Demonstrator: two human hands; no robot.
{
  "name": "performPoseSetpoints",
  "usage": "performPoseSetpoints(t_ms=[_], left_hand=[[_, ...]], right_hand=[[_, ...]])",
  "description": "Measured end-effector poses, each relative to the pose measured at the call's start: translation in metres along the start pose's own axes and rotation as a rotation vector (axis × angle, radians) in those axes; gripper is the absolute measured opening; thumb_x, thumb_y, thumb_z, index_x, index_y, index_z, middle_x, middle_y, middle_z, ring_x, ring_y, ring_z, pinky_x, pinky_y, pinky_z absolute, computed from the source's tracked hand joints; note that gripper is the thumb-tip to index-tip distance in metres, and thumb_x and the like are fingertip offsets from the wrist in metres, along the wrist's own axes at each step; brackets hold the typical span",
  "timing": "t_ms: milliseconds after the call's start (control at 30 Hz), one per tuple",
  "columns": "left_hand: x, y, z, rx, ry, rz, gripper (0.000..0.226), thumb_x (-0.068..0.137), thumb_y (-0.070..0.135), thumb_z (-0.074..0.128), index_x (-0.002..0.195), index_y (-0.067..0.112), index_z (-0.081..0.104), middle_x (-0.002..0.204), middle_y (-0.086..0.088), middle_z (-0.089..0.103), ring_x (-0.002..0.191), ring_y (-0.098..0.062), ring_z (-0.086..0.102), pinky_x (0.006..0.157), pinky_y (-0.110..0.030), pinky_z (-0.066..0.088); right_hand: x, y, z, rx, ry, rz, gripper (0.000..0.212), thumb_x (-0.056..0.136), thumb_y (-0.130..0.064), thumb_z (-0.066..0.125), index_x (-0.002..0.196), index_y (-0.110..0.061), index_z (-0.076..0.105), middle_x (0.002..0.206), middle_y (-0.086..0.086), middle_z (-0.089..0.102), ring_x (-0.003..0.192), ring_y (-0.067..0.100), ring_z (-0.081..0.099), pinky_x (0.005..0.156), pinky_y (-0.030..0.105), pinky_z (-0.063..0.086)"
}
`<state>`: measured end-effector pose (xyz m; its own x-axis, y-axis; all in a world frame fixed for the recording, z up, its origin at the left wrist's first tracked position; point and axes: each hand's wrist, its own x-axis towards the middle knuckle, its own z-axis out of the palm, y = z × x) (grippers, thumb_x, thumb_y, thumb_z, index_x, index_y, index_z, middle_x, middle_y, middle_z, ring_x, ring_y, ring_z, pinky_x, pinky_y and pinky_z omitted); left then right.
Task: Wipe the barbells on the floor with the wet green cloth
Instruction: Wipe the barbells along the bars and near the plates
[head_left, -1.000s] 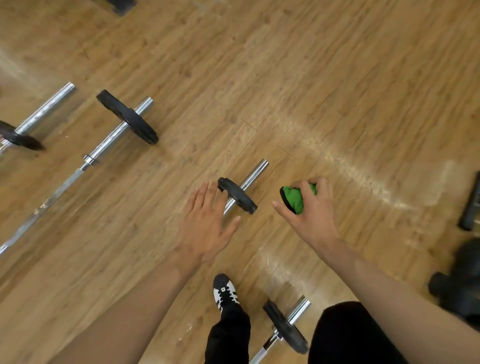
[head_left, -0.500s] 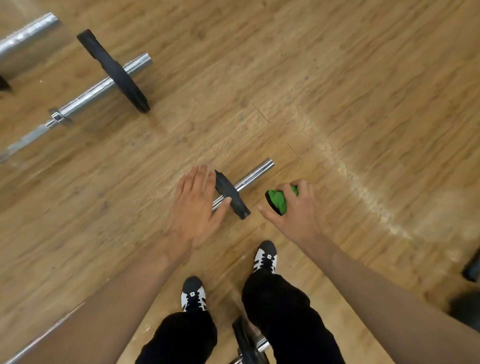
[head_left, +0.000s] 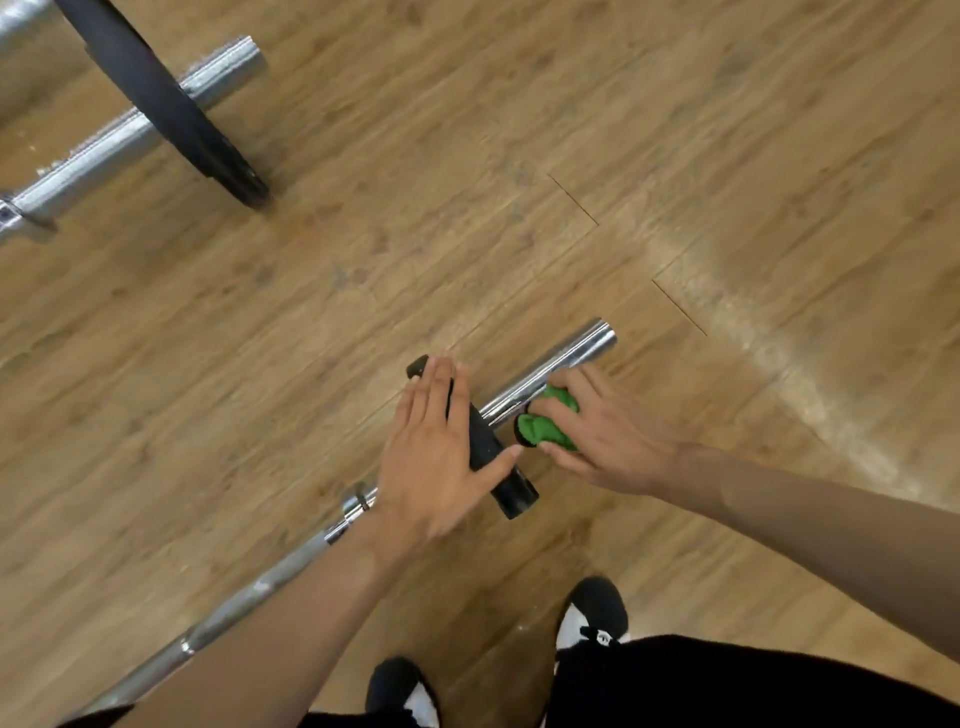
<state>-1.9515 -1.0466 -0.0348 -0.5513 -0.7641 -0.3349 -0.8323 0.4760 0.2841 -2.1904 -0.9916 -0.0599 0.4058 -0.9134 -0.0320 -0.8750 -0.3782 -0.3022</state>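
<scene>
A chrome barbell (head_left: 563, 361) lies diagonally on the wooden floor, with a black weight plate (head_left: 493, 457) near its end. My left hand (head_left: 439, 457) rests flat with straight fingers on the plate, the thumb across its rim. My right hand (head_left: 605, 441) grips the bunched green cloth (head_left: 550, 428) and holds it against the chrome sleeve just beyond the plate. The bar's shaft (head_left: 249, 597) runs down-left under my left forearm.
A second barbell (head_left: 104, 150) with a large black plate (head_left: 171, 114) lies at the upper left. My two black-and-white shoes (head_left: 597, 616) stand at the bottom, close to the near bar. Bare wooden floor (head_left: 727, 156) stretches to the right and beyond.
The camera has come lower and closer. My left hand has settled on the plate. My right hand has carried the green cloth left onto the chrome sleeve.
</scene>
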Motion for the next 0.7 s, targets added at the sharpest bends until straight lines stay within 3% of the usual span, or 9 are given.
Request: performPoseSetpoints(t_ms=[133, 267, 500, 633, 700], left_hand=[[0.017, -0.002, 0.034, 0.028, 0.125, -0.015, 0.101, 0.099, 0.08, 0.017, 0.161, 0.001, 0.024, 0.167, -0.023, 0.026, 0.158, -0.034, 0.016, 0.128, -0.046, 0.013], [0.028, -0.011, 0.043, -0.012, 0.186, 0.006, 0.107, 0.096, 0.084, 0.015, 0.163, 0.001, 0.012, 0.169, -0.026, 0.016, 0.161, -0.032, 0.003, 0.13, -0.048, 0.01], [0.043, -0.025, 0.035, -0.047, 0.182, 0.013, 0.121, 0.087, 0.092, 0.008, 0.161, -0.003, 0.024, 0.168, -0.026, 0.02, 0.159, -0.037, 0.01, 0.13, -0.05, 0.012], [0.048, -0.03, 0.024, -0.087, 0.131, 0.002, 0.12, 0.083, 0.091, 0.013, 0.164, 0.004, 0.018, 0.172, -0.018, 0.009, 0.161, -0.03, -0.001, 0.131, -0.042, 0.001], [0.05, -0.032, 0.022, -0.133, 0.167, -0.004, 0.117, 0.083, 0.09, 0.015, 0.165, 0.006, 0.018, 0.173, -0.015, 0.009, 0.161, -0.026, -0.004, 0.13, -0.036, -0.003]], right_hand=[[0.022, 0.015, 0.047, -0.024, 0.106, -0.066, 0.04, 0.104, -0.043, 0.049, 0.128, -0.011, 0.054, 0.119, 0.017, 0.054, 0.103, 0.033, 0.054, 0.084, 0.045, 0.053], [0.03, 0.025, 0.08, -0.067, 0.108, -0.107, 0.039, 0.104, -0.043, 0.046, 0.125, -0.011, 0.052, 0.121, 0.018, 0.057, 0.104, 0.033, 0.053, 0.085, 0.047, 0.054], [0.037, 0.03, 0.08, -0.129, -0.015, -0.017, 0.047, 0.106, -0.046, 0.045, 0.144, -0.019, 0.047, 0.142, 0.015, 0.053, 0.128, 0.033, 0.053, 0.106, 0.042, 0.043], [0.038, 0.033, 0.064, -0.164, -0.109, -0.051, 0.055, 0.103, -0.039, 0.048, 0.153, -0.016, 0.042, 0.152, 0.02, 0.048, 0.139, 0.037, 0.049, 0.11, 0.047, 0.047], [0.044, 0.036, 0.065, -0.162, -0.067, -0.069, 0.053, 0.102, -0.035, 0.048, 0.152, -0.018, 0.038, 0.151, 0.021, 0.049, 0.138, 0.038, 0.05, 0.109, 0.048, 0.049]])
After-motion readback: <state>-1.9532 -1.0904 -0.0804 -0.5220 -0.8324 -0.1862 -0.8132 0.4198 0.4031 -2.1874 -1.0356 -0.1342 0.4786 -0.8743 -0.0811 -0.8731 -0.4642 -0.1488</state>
